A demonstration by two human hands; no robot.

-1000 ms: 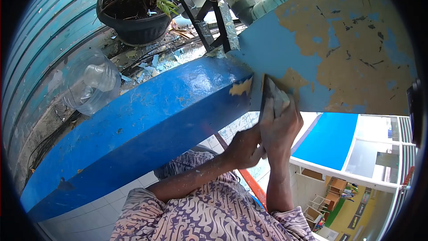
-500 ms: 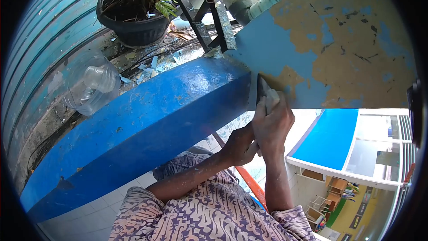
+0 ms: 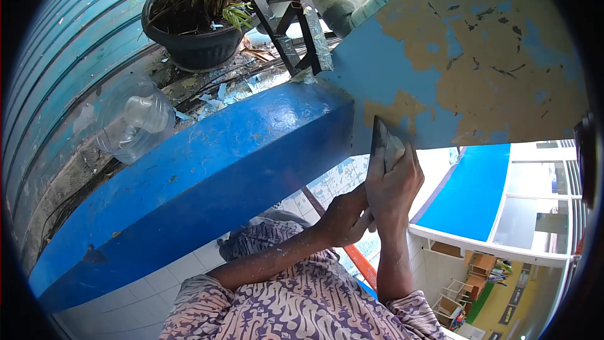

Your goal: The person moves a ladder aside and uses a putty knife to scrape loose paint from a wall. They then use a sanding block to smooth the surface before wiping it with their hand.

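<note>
My right hand (image 3: pixel 394 186) presses a flat metal scraper (image 3: pixel 381 140) against the lower edge of a light blue painted wall (image 3: pixel 377 69), where the paint has peeled to tan patches. Just below and to its left, my left hand (image 3: pixel 344 215) grips the scraper's handle, which the fingers hide. The blade stands upright at the corner where a glossy dark blue ledge (image 3: pixel 207 164) meets the wall.
A black plant pot (image 3: pixel 192 41) stands on the ledge top at the back, among paint flakes. A clear plastic bottle (image 3: pixel 132 126) lies at the left. A black metal bracket (image 3: pixel 302 19) leans on the wall. Beyond the ledge, buildings lie far below.
The scraper slid left and up along the wall's lower edge, then came back down and right. A tan paint flake at the corner of the ledge is gone.
</note>
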